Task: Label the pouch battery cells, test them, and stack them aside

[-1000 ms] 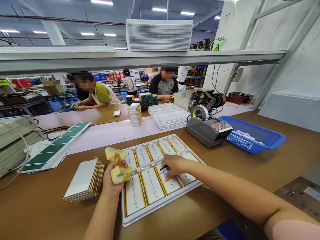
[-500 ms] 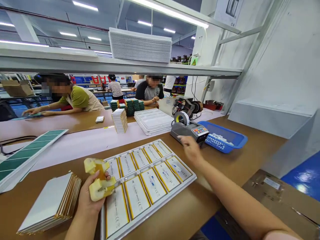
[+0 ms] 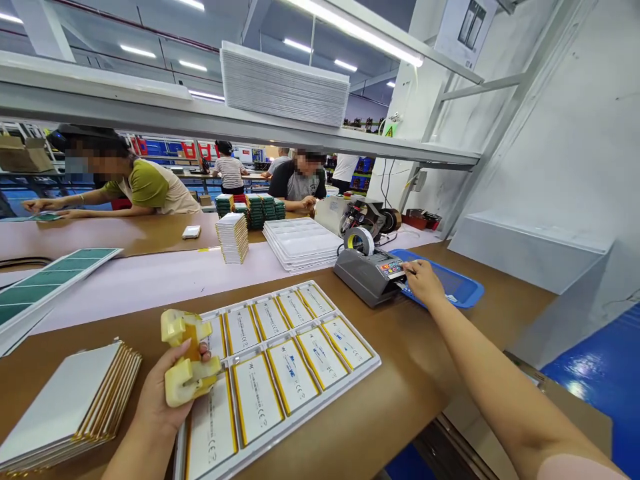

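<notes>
My left hand (image 3: 173, 380) is wrapped round a pale yellow plastic holder (image 3: 180, 390) with an amber middle part, above the near left corner of a white tray (image 3: 345, 383). In the tray lie two rows of flat white battery packs (image 3: 257, 393) with yellow edges; some carry blue-printed pieces. My right hand (image 3: 423, 280) is at the front right end of a grey tape dispenser (image 3: 363, 273), beside its coloured buttons. Its fingers are pinched together, and what is between them is too small to make out. A tape roll (image 3: 360, 241) sits on the dispenser.
A stack of white battery packs (image 3: 70, 393) stands at left, another stack (image 3: 231, 239) farther back. Empty-looking white trays (image 3: 303, 243) are piled behind the dispenser. A blue basket (image 3: 465, 293) stands at right. A shelf beam (image 3: 300, 137) crosses overhead. Co-workers (image 3: 150, 190) sit across the bench.
My right hand has moved from the dispenser's near left side to its front right end by the basket. The left hand keeps the yellow holder. The view has shifted slightly right.
</notes>
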A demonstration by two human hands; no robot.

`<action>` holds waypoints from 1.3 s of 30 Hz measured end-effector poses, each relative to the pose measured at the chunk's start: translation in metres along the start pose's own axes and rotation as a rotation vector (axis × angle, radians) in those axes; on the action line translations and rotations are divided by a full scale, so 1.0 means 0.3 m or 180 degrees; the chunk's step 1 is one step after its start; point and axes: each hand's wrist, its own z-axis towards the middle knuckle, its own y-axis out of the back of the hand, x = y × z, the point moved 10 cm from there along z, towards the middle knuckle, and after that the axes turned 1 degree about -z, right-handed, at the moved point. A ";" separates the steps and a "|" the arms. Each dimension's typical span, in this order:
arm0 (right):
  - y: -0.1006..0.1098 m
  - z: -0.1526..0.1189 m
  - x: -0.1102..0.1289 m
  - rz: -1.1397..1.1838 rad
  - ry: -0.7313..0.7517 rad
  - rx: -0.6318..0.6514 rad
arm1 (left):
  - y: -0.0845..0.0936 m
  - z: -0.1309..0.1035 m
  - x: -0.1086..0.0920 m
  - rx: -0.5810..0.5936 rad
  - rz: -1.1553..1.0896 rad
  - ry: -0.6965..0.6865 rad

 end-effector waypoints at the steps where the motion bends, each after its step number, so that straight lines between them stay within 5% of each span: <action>1: 0.000 0.001 -0.002 0.0151 -0.0016 0.0019 | 0.005 0.000 -0.005 -0.0010 -0.0032 -0.0007; 10: -0.058 -0.202 -0.109 0.1582 -0.0899 -0.0638 | 0.024 -0.010 -0.015 0.0051 -0.0295 -0.0048; 14: -0.021 -0.226 0.001 0.1870 -0.0814 -0.0994 | 0.023 -0.014 -0.011 0.0063 -0.0366 -0.0045; 16: -0.062 -0.246 0.183 0.1873 -0.0303 -0.0431 | 0.017 -0.016 -0.009 0.0111 -0.0395 -0.0044; 18: -0.215 -0.355 0.480 0.1682 0.0787 0.1241 | 0.008 -0.017 -0.006 0.0194 -0.0406 -0.0045; 20: -0.340 -0.575 0.724 0.1375 0.1778 0.2618 | 0.003 -0.017 -0.004 0.0263 -0.0408 -0.0047; 22: -0.418 -0.774 0.883 0.1143 0.2468 0.3382 | 0.012 -0.017 -0.004 0.0239 -0.0426 -0.0055; 25: -0.515 -0.925 0.998 0.0850 0.2946 0.3659 | 0.031 -0.014 -0.010 0.0169 -0.0500 -0.0047; 32: -0.709 -0.845 0.950 0.0333 0.2193 0.3150 | 0.022 -0.010 -0.028 0.0249 -0.0596 -0.0044; 35: -0.701 -0.811 0.943 0.0545 0.2121 0.2845 | 0.019 -0.010 -0.027 0.0265 -0.0558 -0.0021; 39: -0.594 -0.676 0.846 0.0962 0.1830 0.2239 | 0.042 0.005 -0.035 0.0123 -0.0449 -0.0092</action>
